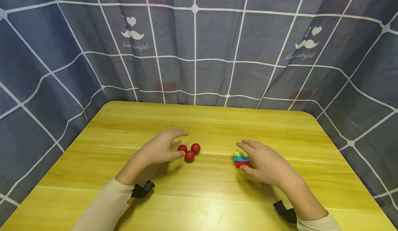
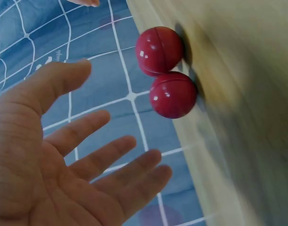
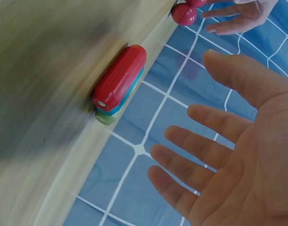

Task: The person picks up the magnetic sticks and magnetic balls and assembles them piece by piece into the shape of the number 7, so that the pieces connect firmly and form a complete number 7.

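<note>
Three shiny red balls [image 1: 189, 156] lie clustered on the wooden table, left of its middle. My left hand [image 1: 161, 147] hovers beside them with fingers spread, its thumb overlapping the cluster in the head view. In the left wrist view, a gap shows between the fingertips and the red balls [image 2: 173, 95]. Further right, three short bars lie side by side: a green bar [image 1: 240, 154], a blue bar [image 1: 241, 159] and a red bar [image 1: 243, 164]. Over their right end hovers my right hand [image 1: 267, 163], fingers parted. The right wrist view shows the red bar [image 3: 119, 77] apart from the fingers.
The yellow wooden table [image 1: 199, 189] has rounded far corners. A grey-blue curtain [image 1: 214, 34] with white grid lines surrounds its back and sides. Black straps [image 1: 143, 189] hang at both wrists, near the light sleeves [image 1: 104, 207].
</note>
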A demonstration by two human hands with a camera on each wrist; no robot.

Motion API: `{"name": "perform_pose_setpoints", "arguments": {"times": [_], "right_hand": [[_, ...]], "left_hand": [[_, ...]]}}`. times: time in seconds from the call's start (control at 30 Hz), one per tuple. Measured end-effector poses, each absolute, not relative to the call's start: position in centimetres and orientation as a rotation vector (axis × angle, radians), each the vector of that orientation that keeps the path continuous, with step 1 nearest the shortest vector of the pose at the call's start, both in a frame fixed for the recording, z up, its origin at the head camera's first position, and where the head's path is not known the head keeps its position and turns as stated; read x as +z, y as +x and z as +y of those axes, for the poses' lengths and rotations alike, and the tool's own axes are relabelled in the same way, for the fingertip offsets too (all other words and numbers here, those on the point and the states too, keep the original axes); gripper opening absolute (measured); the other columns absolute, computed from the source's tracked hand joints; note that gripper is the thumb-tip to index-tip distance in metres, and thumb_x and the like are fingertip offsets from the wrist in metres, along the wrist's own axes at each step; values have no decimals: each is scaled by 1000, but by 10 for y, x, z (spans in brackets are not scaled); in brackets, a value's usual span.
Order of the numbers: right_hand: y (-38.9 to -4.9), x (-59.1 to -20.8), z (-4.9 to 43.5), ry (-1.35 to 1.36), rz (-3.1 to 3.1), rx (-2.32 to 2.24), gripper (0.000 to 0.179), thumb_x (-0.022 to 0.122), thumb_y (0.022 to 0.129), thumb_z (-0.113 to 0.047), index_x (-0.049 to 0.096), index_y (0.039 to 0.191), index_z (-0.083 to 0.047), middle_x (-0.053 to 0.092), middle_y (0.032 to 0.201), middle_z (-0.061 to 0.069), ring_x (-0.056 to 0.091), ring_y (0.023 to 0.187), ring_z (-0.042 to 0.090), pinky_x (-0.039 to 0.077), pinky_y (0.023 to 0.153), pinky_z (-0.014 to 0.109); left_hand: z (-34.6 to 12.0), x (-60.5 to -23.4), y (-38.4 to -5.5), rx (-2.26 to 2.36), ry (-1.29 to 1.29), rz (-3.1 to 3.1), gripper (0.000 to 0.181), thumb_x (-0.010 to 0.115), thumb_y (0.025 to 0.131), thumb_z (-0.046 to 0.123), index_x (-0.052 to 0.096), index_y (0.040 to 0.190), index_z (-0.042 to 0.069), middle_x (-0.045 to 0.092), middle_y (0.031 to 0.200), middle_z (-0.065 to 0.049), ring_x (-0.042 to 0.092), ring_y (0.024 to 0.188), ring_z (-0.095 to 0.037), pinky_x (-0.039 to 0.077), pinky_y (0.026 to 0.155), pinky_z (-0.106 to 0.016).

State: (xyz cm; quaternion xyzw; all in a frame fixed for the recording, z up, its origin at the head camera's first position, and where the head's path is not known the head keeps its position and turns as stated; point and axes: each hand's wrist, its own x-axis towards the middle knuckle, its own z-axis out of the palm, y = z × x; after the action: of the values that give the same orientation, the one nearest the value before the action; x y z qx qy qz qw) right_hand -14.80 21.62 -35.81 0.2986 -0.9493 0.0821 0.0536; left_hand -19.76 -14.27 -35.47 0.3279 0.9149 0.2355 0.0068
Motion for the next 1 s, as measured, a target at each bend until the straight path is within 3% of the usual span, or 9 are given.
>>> {"name": "perform_pose_setpoints", "arguments": {"times": [0.37,0.5,0.63,0.87,1.0], "right_hand": [[-149,-358,219,900,-2892,269,66,75,84,-34,52,139,-7,53,136,15,53,121,36,43,97,51],[-150,-359,222,899,-2882,271,64,76,83,-33,53,137,-6,55,133,15,54,119,35,44,97,51],[-151,-361,222,907,-2874,273,63,77,83,-32,54,136,-6,56,132,14,55,118,35,44,96,50],[-154,-361,221,926,-2870,270,57,79,82,-29,59,129,-4,60,123,12,58,111,31,47,93,47],[-155,-362,220,936,-2878,256,54,79,82,-28,61,126,-3,61,119,11,59,108,30,48,91,46]], "left_hand": [[-142,-364,-203,673,1116,2762,42,71,87,15,63,125,0,57,130,-20,51,124,-35,38,104,-49],[-140,-366,-203,657,1130,2746,36,71,87,12,66,120,-1,63,121,-15,56,114,-30,43,99,-45],[-140,-369,-203,648,1116,2755,28,73,85,9,69,110,-1,67,105,-7,60,95,-23,49,86,-39],[-138,-366,-199,590,983,2751,23,77,82,3,71,104,2,68,98,-5,60,92,-22,49,85,-38],[-138,-364,-197,598,956,2716,18,77,80,0,72,97,2,65,87,-2,57,81,-21,48,76,-35]]}}
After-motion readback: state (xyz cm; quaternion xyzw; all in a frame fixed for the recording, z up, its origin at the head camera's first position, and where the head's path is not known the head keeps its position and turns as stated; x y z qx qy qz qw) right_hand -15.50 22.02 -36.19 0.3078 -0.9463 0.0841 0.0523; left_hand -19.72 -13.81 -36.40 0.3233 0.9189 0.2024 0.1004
